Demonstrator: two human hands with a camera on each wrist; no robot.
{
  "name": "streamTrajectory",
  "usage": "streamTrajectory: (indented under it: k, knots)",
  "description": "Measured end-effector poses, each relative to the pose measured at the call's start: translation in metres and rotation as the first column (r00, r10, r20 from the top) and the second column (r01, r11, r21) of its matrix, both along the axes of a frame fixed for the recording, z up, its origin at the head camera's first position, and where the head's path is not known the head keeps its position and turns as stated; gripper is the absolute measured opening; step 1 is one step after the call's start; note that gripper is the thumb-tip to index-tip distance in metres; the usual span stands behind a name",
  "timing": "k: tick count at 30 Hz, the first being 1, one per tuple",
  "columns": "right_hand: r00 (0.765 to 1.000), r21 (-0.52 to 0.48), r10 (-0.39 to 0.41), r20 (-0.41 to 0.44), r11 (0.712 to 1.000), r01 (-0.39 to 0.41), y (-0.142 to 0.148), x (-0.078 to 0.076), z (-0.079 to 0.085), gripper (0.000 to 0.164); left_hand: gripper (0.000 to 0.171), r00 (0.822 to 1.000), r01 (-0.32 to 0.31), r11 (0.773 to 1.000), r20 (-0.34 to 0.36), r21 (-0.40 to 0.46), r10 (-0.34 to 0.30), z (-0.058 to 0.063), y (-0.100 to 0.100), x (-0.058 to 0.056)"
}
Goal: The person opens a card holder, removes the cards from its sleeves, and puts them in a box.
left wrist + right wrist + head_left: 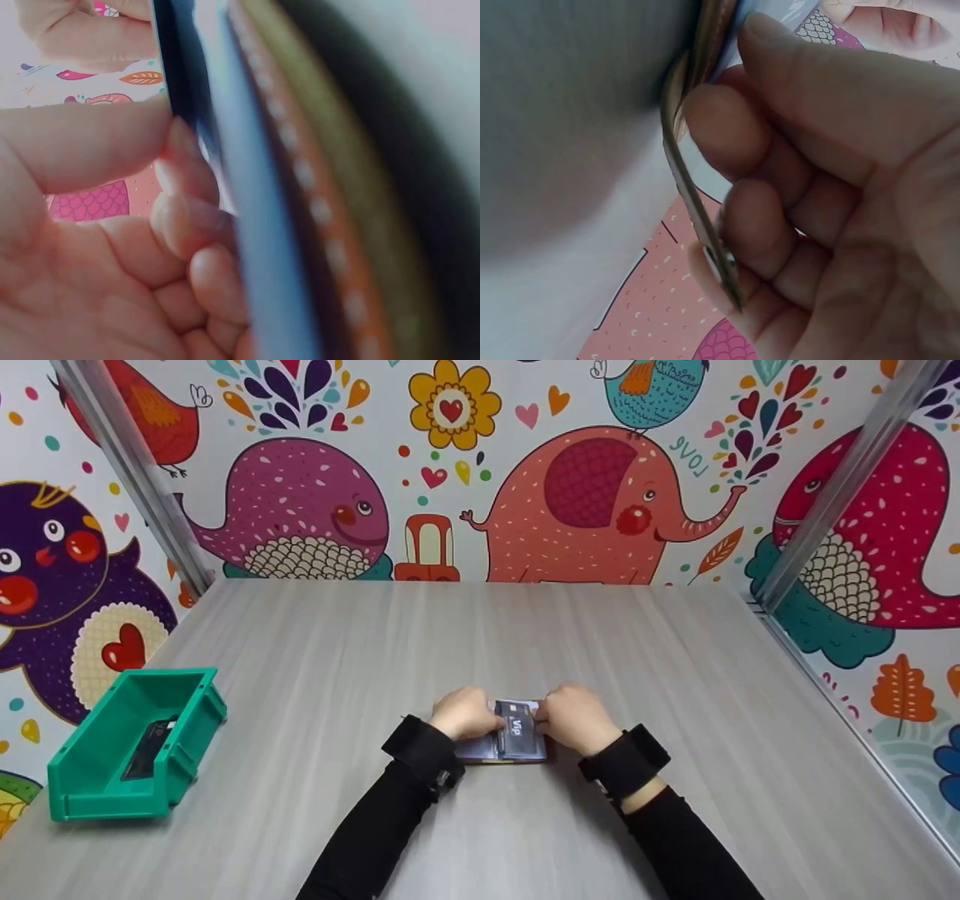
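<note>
A small card holder [478, 749] with clear plastic sleeves lies opened out on the table in front of me. A black VIP card [515, 729] lies over its right-hand sleeve. My left hand [466, 713] pinches the card's left edge between thumb and forefinger. In the left wrist view, the holder's stitched orange edge [321, 211] runs close past the curled fingers. My right hand [577, 718] grips the holder's right edge, thumb on the sleeve. In the right wrist view, a thin strap [688, 187] with a snap sticks out past the fingertips.
At the left of the table stands a green bin [112, 804] with another black card [148, 750] in it. Metal posts [832, 487] and walls printed with cartoon animals close off the back and sides.
</note>
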State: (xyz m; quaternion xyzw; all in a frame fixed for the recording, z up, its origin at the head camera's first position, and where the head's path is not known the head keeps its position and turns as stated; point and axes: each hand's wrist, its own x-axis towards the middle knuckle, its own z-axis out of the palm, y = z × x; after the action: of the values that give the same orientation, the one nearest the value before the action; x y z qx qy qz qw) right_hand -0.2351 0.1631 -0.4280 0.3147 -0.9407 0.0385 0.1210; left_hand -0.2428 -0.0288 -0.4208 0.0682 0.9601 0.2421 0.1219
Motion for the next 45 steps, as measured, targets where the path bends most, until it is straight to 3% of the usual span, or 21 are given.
streamTrajectory:
  k: [16, 22, 32, 45]
  knots:
    - [0.999, -0.019, 0.037, 0.007, 0.999, -0.037, 0.002, 0.000, 0.001, 0.021, 0.026, 0.998, -0.008, 0.992, 0.068, 0.127, -0.001, 0.001, -0.018, -0.001]
    - [0.999, -0.015, 0.037, 0.021, 0.999, -0.036, 0.001, -0.001, 0.000, 0.029, 0.025, 0.998, 0.000, 0.987, 0.061, 0.161, -0.010, 0.001, -0.023, -0.002]
    - [0.998, -0.022, 0.052, 0.034, 0.998, -0.051, 0.003, -0.002, -0.001, 0.034, 0.020, 0.994, -0.036, 0.960, 0.110, 0.277, 0.006, 0.000, -0.031, -0.002]
    - [0.996, -0.073, 0.075, 0.046, 0.995, -0.072, 0.005, -0.002, 0.002, 0.038, 0.020, 0.992, -0.063, 0.949, 0.124, 0.308, 0.025, 0.000, -0.038, -0.004]
